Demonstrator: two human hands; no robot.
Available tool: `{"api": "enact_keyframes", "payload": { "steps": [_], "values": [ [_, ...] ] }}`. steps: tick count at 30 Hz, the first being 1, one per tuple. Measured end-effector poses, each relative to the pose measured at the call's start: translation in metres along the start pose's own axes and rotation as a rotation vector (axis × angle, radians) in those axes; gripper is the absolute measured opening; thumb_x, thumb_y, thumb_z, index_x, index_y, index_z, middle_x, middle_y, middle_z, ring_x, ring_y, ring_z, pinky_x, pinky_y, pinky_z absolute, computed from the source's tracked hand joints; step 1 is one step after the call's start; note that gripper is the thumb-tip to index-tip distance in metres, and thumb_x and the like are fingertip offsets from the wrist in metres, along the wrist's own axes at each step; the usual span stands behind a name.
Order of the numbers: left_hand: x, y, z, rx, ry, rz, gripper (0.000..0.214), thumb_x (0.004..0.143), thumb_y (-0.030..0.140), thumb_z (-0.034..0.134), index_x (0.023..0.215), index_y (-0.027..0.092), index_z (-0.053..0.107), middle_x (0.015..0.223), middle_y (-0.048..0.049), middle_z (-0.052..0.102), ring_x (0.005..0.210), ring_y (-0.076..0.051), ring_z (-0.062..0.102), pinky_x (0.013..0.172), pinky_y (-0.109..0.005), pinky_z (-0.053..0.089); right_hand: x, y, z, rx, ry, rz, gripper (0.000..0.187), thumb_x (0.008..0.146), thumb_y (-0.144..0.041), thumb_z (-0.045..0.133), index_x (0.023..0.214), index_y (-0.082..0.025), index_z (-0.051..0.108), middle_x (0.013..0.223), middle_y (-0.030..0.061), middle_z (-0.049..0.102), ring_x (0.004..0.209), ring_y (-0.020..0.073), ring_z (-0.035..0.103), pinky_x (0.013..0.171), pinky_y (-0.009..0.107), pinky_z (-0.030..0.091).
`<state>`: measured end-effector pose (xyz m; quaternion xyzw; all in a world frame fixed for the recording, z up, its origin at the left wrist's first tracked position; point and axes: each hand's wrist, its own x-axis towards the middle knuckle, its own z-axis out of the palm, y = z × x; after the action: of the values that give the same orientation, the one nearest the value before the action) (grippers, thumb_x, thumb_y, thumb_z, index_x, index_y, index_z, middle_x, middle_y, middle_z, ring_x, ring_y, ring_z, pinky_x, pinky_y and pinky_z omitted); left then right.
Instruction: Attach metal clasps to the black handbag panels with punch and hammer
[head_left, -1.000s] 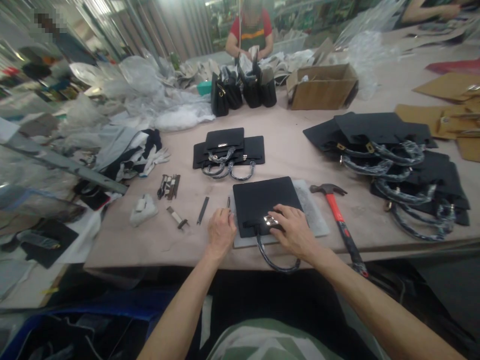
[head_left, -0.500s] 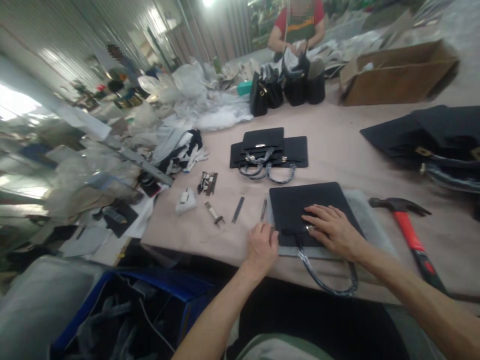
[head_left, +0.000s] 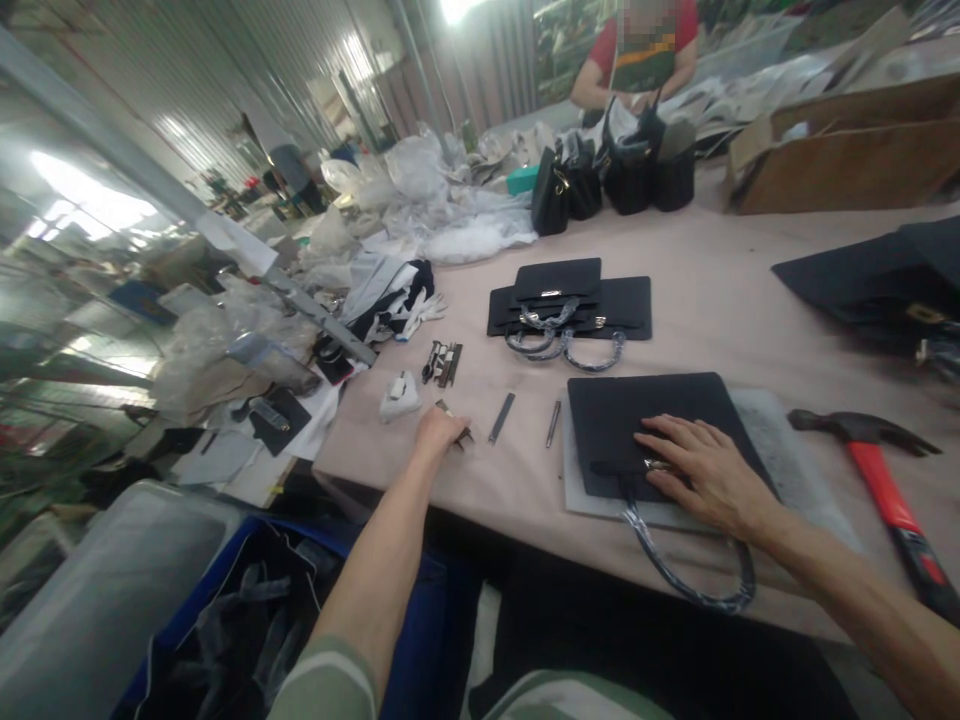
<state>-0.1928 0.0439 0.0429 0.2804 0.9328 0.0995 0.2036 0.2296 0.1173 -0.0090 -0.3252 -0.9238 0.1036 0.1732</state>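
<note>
A black leather bag panel [head_left: 622, 420] lies on a pale slab [head_left: 787, 450] at the table's front edge. From its lower edge hangs a handle wrapped in clear plastic [head_left: 675, 570]. My right hand [head_left: 701, 470] rests flat on the panel, fingers spread, beside a small silver fitting [head_left: 658, 464]. Further left, my left hand [head_left: 439, 432] closes round a small tool with a pronged end [head_left: 463, 437]; the fingers partly hide it. Between the hands lie a flat metal strip [head_left: 502, 418] and a thin metal rod [head_left: 553, 424].
A claw hammer [head_left: 877, 470] with a red handle lies at right. Stacked black bag panels [head_left: 570, 300] sit behind, with small metal tools [head_left: 442, 363] and a white lump [head_left: 400, 396] at left. Finished-looking bags [head_left: 615, 180], a carton [head_left: 840, 170] and a co-worker [head_left: 645, 60] are farther back.
My left hand has left the panel's left edge and moved left to the small pronged tool. My right hand stays on the panel. The whole view has shifted, moving things rightward.
</note>
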Motion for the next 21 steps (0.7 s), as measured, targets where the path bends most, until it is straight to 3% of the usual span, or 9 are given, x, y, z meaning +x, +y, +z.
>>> {"api": "enact_keyframes", "payload": {
  "steps": [4, 6, 10, 12, 15, 17, 21],
  "values": [
    [-0.003, 0.006, 0.002, -0.107, -0.123, -0.051, 0.018, 0.074, 0.015, 0.071, 0.061, 0.009, 0.060, 0.064, -0.0102, 0.069, 0.071, -0.025, 0.073, 0.069, -0.031, 0.054, 0.000, -0.011, -0.010, -0.007, -0.043, 0.025, 0.044, 0.098, -0.041, 0.048, 0.135, -0.024, 0.062, 0.150, 0.0118, 0.053, 0.141, 0.0321, 0.045, 0.116, 0.059, 0.031],
    [-0.013, 0.009, 0.001, -0.223, -0.195, -0.032, 0.019, 0.076, 0.013, 0.071, 0.062, 0.011, 0.058, 0.059, -0.0078, 0.066, 0.064, -0.023, 0.070, 0.062, -0.030, 0.055, -0.001, -0.016, -0.014, -0.003, -0.066, 0.040, 0.043, 0.098, -0.038, 0.049, 0.136, -0.023, 0.062, 0.150, 0.0121, 0.052, 0.142, 0.0316, 0.044, 0.117, 0.058, 0.031],
    [-0.041, 0.012, 0.006, -0.560, -0.357, 0.111, 0.015, 0.089, 0.019, 0.064, 0.075, 0.014, 0.060, 0.073, -0.0064, 0.071, 0.070, -0.015, 0.070, 0.067, -0.026, 0.058, -0.002, -0.019, -0.015, 0.012, -0.074, 0.053, 0.044, 0.097, -0.036, 0.052, 0.137, -0.022, 0.061, 0.151, 0.0126, 0.051, 0.141, 0.0322, 0.044, 0.117, 0.059, 0.029],
    [-0.058, 0.017, 0.017, -0.892, -0.455, 0.195, 0.019, 0.081, 0.024, 0.077, 0.079, 0.013, 0.062, 0.078, -0.0047, 0.072, 0.073, -0.014, 0.071, 0.072, -0.027, 0.059, -0.003, -0.019, -0.014, 0.018, -0.070, 0.055, 0.044, 0.096, -0.037, 0.053, 0.138, -0.022, 0.061, 0.151, 0.0132, 0.052, 0.141, 0.0328, 0.044, 0.117, 0.060, 0.030],
    [-0.085, 0.030, 0.044, -1.334, -0.607, 0.283, 0.044, 0.058, 0.031, 0.095, 0.086, 0.012, 0.066, 0.080, -0.0036, 0.073, 0.076, -0.018, 0.073, 0.078, -0.031, 0.059, -0.004, -0.019, -0.014, 0.022, -0.067, 0.055, 0.044, 0.097, -0.037, 0.053, 0.138, -0.022, 0.060, 0.151, 0.0133, 0.051, 0.142, 0.0329, 0.044, 0.117, 0.060, 0.030],
    [-0.101, 0.042, 0.064, -1.391, -0.619, 0.333, 0.051, 0.056, 0.036, 0.096, 0.091, 0.013, 0.068, 0.084, -0.0040, 0.075, 0.077, -0.019, 0.073, 0.079, -0.033, 0.058, -0.004, -0.019, -0.014, 0.022, -0.066, 0.053, 0.044, 0.097, -0.037, 0.053, 0.138, -0.023, 0.060, 0.152, 0.0126, 0.051, 0.142, 0.0326, 0.043, 0.117, 0.060, 0.029],
    [-0.119, 0.060, 0.092, -1.280, -0.521, 0.493, 0.035, 0.069, 0.034, 0.088, 0.093, 0.013, 0.072, 0.086, -0.0048, 0.075, 0.076, -0.016, 0.072, 0.077, -0.029, 0.056, -0.004, -0.020, -0.016, 0.008, -0.076, 0.054, 0.045, 0.097, -0.037, 0.054, 0.139, -0.023, 0.059, 0.152, 0.0123, 0.050, 0.143, 0.0328, 0.042, 0.117, 0.060, 0.030]
  ]
}}
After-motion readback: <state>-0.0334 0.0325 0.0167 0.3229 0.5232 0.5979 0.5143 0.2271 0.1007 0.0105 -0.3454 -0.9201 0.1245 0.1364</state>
